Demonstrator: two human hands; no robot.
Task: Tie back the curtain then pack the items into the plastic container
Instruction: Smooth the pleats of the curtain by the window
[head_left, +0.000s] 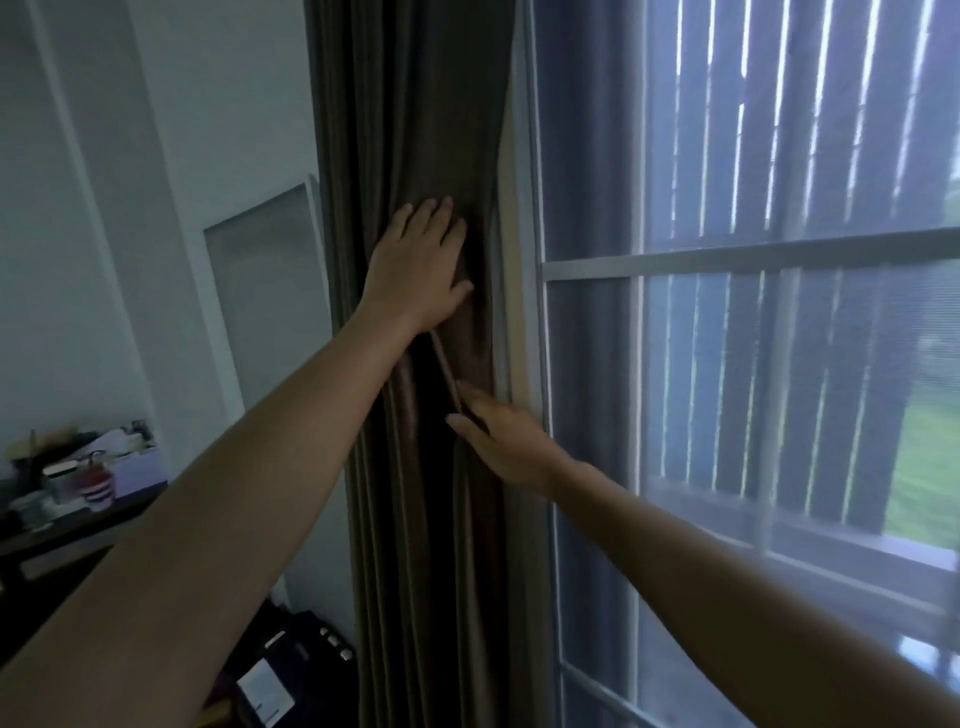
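Both forearms come in from the bottom corners and meet at the curtain (405, 114), which hangs gathered down the middle of the frame. Its right edge lies against the window (727, 249) frame and its left edge meets the white wall, so there is little room on either side. At lower left a desk (78, 525) edge juts toward me, crowded with blurred items I cannot name. Dark things at bottom centre are partly cut off by my left arm. A thin band (444, 364) runs down from under my left hand (415, 260) to my right hand (504, 447); both its ends are hidden. My left hand lies flat on the folds, fingers straight, pressing. My right hand is also spread, fingers straight, and the band passes between thumb and forefinger, touched but not curled round.
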